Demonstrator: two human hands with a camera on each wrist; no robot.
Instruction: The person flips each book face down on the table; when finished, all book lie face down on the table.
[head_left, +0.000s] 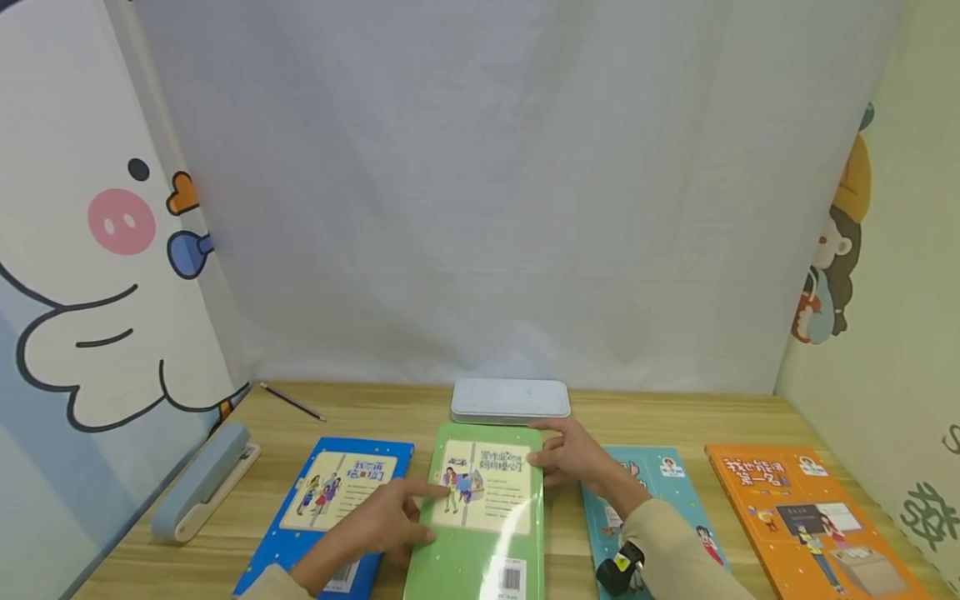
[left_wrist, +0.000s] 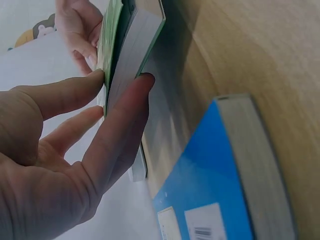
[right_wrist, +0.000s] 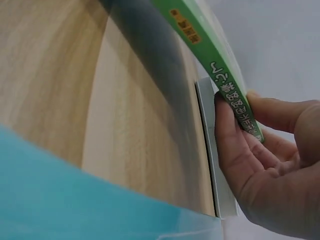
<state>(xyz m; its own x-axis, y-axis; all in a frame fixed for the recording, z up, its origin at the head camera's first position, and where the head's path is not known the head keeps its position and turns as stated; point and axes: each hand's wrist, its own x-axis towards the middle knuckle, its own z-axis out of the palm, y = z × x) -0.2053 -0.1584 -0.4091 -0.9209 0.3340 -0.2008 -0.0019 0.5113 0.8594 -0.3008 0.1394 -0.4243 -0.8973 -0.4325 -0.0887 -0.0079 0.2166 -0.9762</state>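
Observation:
Between both hands a green book is held up off the table, its back cover with a barcode facing up. My left hand pinches its left edge, thumb on the cover and fingers under the pages, as the left wrist view shows. At the top right corner my right hand grips the spine side; in the right wrist view its thumb and fingers close round the green spine. A blue book lies by the left hand, and a teal book lies under the right forearm.
An orange book lies at the right. A pale metal case stands behind the green book. On the left are a blue-grey stapler and a pencil. A grey curtain hangs at the table's back.

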